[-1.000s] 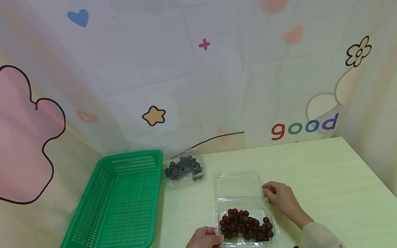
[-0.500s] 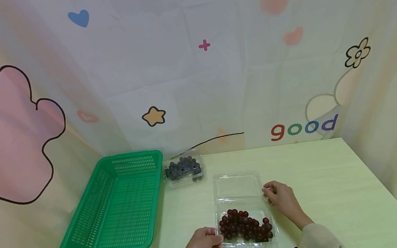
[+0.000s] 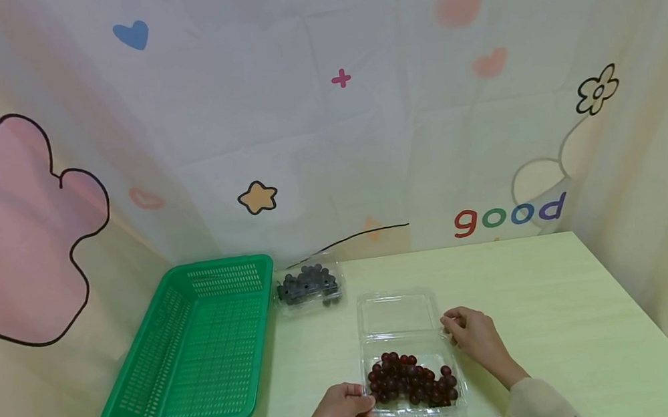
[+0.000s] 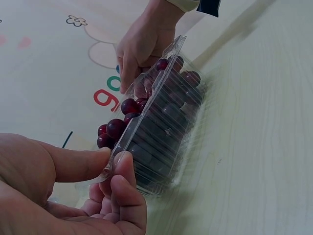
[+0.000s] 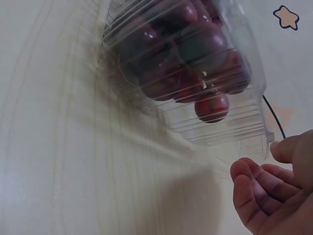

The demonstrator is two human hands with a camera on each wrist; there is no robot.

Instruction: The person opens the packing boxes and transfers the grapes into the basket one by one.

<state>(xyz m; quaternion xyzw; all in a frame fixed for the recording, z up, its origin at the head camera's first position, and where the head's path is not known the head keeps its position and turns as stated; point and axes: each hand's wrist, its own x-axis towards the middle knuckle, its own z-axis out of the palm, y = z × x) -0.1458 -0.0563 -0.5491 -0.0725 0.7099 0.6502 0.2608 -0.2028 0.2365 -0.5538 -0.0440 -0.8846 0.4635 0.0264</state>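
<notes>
A clear plastic clamshell box [image 3: 454, 351] stands unfolded on the table, its lid [image 3: 399, 313] laid back toward the wall. Dark red grapes [image 3: 411, 379] fill its near half and also show through the ribbed wall in both wrist views. My left hand [image 3: 340, 409] pinches the rim at the box's near left corner between thumb and fingers, seen closely in the left wrist view. Beside the lid's right edge is my right hand [image 3: 478, 339], fingers loosely bent. In the right wrist view its thumb [image 5: 288, 147] is close to the rim, apart from the fingertips; contact is unclear.
On the left stands a green plastic basket [image 3: 251, 377] with slotted walls. Between it and the wall cloth sits a second clear box [image 3: 338, 268] with dark grapes [image 3: 308, 283]. The pale table [image 3: 561, 307] ends at a slanting right edge.
Both hands and the box keep their places. Only the head view has shifted slightly.
</notes>
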